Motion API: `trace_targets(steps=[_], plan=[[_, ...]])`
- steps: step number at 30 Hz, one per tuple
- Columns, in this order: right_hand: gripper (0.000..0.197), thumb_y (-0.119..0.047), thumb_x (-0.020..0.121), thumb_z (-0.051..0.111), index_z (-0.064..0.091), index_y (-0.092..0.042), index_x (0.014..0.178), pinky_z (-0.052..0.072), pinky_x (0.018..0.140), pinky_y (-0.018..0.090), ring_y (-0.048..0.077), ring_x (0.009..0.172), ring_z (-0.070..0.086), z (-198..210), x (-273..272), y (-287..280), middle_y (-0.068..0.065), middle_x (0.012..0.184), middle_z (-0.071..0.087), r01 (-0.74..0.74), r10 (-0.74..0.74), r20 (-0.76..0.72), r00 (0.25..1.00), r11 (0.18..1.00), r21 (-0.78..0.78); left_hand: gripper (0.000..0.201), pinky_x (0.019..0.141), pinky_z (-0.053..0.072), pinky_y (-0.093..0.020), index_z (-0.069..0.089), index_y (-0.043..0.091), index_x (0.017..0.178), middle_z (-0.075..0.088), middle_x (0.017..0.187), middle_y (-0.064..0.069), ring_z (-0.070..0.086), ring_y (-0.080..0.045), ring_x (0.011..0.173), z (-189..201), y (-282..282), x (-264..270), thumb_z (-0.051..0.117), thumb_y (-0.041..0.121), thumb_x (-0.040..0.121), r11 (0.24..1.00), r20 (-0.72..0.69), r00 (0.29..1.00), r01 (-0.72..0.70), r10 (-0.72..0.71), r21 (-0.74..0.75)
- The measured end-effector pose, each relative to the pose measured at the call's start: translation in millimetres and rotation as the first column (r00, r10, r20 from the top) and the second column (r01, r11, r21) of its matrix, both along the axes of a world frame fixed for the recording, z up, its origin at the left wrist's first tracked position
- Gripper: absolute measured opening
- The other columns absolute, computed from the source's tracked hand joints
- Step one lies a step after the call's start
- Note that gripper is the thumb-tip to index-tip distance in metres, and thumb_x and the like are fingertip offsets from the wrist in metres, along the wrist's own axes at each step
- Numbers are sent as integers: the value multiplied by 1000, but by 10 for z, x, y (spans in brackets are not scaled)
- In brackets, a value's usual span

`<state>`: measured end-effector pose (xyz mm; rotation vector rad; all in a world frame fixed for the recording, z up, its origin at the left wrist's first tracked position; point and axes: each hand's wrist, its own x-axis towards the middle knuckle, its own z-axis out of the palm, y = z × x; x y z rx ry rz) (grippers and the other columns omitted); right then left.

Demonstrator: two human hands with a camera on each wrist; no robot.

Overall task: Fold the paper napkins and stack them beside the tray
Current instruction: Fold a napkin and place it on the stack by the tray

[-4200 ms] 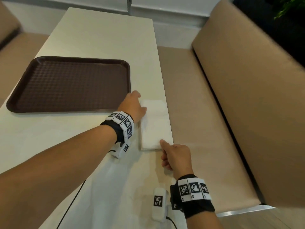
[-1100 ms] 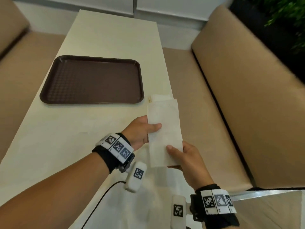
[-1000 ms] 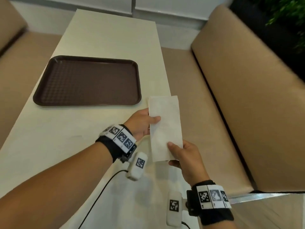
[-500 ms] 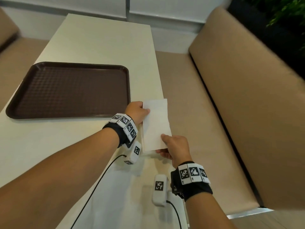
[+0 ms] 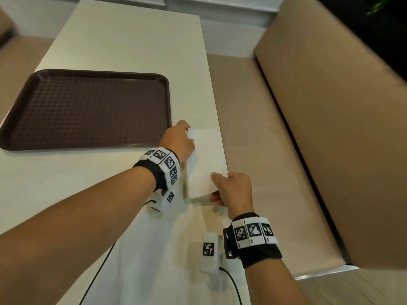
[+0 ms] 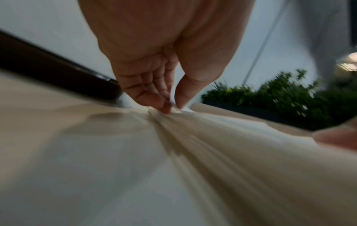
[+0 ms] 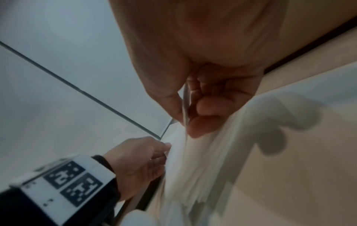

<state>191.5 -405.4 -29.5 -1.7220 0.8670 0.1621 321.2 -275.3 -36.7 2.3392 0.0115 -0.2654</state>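
Note:
A folded white paper napkin (image 5: 206, 164) hangs just above the table's right edge, right of the brown tray (image 5: 86, 108). My left hand (image 5: 179, 139) pinches its far left corner between thumb and fingers (image 6: 164, 105). My right hand (image 5: 231, 190) pinches its near edge, thumb on top and fingers curled beneath (image 7: 204, 122). The napkin (image 7: 193, 168) is blurred in both wrist views. A thin pale edge under the held napkin (image 5: 193, 198) looks like another napkin on the table; I cannot tell how many lie there.
The cream table (image 5: 123, 40) reaches forward past the tray. A tan bench seat (image 5: 264, 150) with a padded backrest (image 5: 341, 128) runs along the right. Green plants (image 6: 270, 94) stand behind the bench. A black cable (image 5: 97, 271) trails from my left wrist.
Both hands have carried the folded napkin forward and down, from mid-air near me to the spot right of the tray. The grips are the same.

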Motion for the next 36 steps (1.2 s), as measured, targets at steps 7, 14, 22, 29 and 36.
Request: trace_targets(steps=[7, 14, 22, 29, 36], plan=[[41, -36, 88, 71, 53, -20, 120, 47, 85, 34, 20, 106, 50, 37, -178, -30, -2, 117, 47, -39, 184, 193, 964, 813, -580, 36, 100, 44, -44, 57, 30, 131, 46, 135, 1, 44, -23, 124, 126, -9, -130, 59, 31, 95, 856, 176, 878, 360, -445, 370], [34, -30, 94, 62, 65, -21, 127, 44, 100, 44, 28, 124, 40, -61, -238, 151, 2, 130, 49, -483, 539, -115, 834, 614, -624, 43, 97, 46, -41, 55, 34, 136, 43, 136, -2, 49, -26, 124, 96, 37, -203, 60, 44, 94, 717, -112, 823, 544, -557, 436], [53, -49, 90, 67, 55, -20, 132, 48, 86, 30, 15, 106, 58, 164, -1293, 420, -3, 118, 58, -672, 616, -273, 739, 643, -368, 59, 105, 41, -40, 47, 36, 143, 44, 141, 4, 48, -21, 127, 736, 1225, -974, 54, 61, 89, 732, -71, 839, 510, -540, 453], [41, -42, 90, 69, 57, -16, 120, 47, 90, 32, 20, 107, 54, -30, -1711, 808, 0, 112, 54, -606, 560, -235, 794, 705, -368, 51, 91, 41, -24, 33, 60, 127, 31, 119, 30, 47, -5, 116, 338, 2502, -2671, 61, 60, 85, 762, -366, 818, 559, -443, 326], [30, -37, 91, 69, 60, -29, 118, 38, 100, 37, 22, 122, 38, -2, -1611, 653, 1, 130, 42, -486, 410, -261, 874, 715, -502, 68, 115, 21, -28, 35, 39, 149, 17, 162, 14, 17, -9, 147, 128, 2702, -3323, 66, 47, 89, 865, -308, 883, 434, -353, 253]])
